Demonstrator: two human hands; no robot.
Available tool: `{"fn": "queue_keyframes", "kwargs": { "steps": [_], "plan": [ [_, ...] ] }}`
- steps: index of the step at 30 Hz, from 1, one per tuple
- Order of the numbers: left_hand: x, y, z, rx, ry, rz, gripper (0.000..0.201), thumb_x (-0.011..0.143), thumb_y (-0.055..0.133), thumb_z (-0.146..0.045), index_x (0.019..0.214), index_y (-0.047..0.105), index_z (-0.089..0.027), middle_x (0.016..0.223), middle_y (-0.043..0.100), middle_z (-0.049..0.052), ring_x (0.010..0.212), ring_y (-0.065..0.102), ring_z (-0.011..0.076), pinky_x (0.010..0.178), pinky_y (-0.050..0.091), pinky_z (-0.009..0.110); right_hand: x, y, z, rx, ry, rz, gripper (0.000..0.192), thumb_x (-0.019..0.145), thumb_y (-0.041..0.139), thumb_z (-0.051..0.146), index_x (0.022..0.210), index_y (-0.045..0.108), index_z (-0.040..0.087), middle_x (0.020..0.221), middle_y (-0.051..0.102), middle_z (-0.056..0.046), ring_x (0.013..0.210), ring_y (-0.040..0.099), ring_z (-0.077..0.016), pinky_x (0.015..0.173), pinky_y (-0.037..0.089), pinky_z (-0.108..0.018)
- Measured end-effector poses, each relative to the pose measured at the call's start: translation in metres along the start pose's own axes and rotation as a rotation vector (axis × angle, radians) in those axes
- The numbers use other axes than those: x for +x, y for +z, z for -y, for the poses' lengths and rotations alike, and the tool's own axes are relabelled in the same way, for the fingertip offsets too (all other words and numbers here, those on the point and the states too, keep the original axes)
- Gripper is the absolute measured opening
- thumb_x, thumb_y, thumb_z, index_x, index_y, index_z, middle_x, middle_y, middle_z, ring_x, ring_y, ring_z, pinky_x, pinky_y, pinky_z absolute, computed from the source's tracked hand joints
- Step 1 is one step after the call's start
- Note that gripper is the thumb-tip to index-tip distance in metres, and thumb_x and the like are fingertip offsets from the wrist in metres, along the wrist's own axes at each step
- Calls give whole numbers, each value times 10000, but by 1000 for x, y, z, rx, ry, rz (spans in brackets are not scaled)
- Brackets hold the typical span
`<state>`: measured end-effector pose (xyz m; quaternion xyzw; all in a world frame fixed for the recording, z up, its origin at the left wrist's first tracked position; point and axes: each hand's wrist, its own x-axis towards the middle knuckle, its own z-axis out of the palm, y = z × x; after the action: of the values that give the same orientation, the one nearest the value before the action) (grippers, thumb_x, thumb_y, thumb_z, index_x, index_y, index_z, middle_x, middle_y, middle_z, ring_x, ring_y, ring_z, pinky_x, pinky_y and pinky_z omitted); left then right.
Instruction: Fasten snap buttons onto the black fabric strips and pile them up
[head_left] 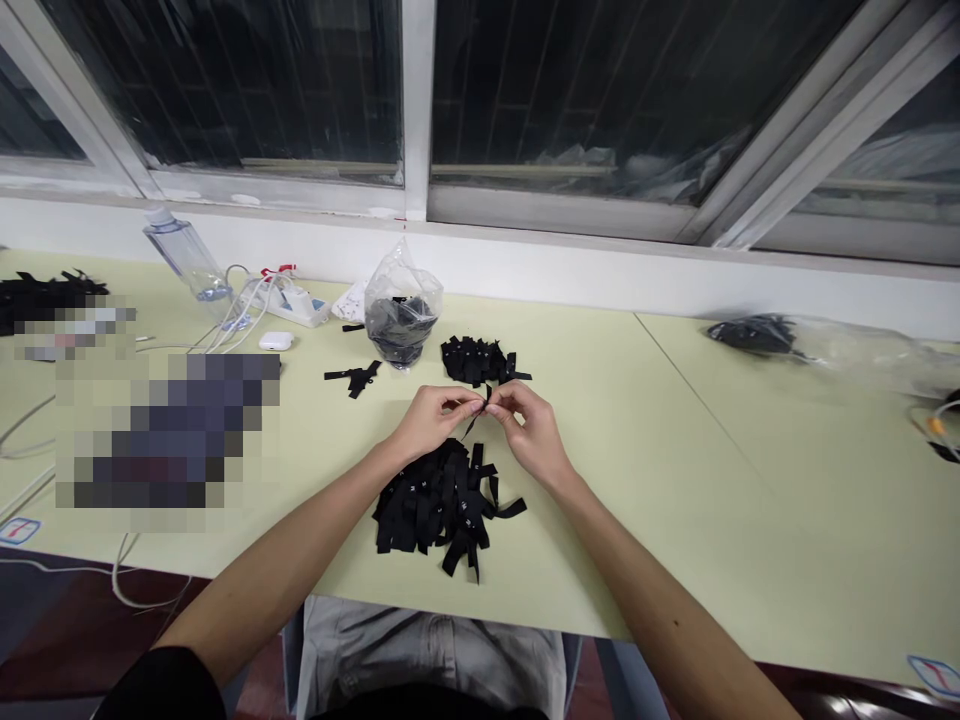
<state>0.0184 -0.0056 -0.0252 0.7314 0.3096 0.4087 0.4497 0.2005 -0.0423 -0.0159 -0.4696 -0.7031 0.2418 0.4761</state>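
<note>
Between my two hands is one short black fabric strip (pixel 471 426), pinched at its upper part. My left hand (pixel 436 418) grips it from the left with thumb and forefinger, and my right hand (pixel 528 425) does so from the right. Below them lies a large loose pile of black fabric strips (pixel 431 500), some with small white marks. Just beyond my fingers sits a smaller, flatter pile of similar strips (pixel 476 360). Farther left, a few strips (pixel 354 378) lie apart. The part of the strip inside my fingertips is hidden.
Behind the piles stands a clear plastic bag (pixel 403 315) with black pieces inside. To the left are a white earbud case (pixel 276 341), a power strip (pixel 296 300), cables and a water bottle (pixel 184 255). Another plastic bag (pixel 825 345) lies at the right back of the table (pixel 750 520).
</note>
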Motion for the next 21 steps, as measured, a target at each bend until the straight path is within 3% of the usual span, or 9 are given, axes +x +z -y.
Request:
{"fn": "queue_keyframes", "kwargs": {
  "steps": [13, 21],
  "plan": [
    [0, 1, -5, 68, 40, -10, 238, 902, 574, -314, 964, 747, -162, 979, 748, 66, 891, 676, 194, 815, 533, 297, 2, -8, 1, -8, 0, 49, 91, 889, 613, 312, 852, 618, 229, 826, 610, -35, 709, 547, -186, 666, 453, -339],
    [0, 7, -1, 1, -33, -1, 246, 883, 576, -320, 889, 745, -142, 884, 726, 53, 826, 646, 185, 764, 513, 280, 0, -6, 2, -112, -80, 75, 101, 921, 525, 219, 835, 575, 233, 818, 590, -43, 699, 531, -191, 661, 434, -343]
  ]
}}
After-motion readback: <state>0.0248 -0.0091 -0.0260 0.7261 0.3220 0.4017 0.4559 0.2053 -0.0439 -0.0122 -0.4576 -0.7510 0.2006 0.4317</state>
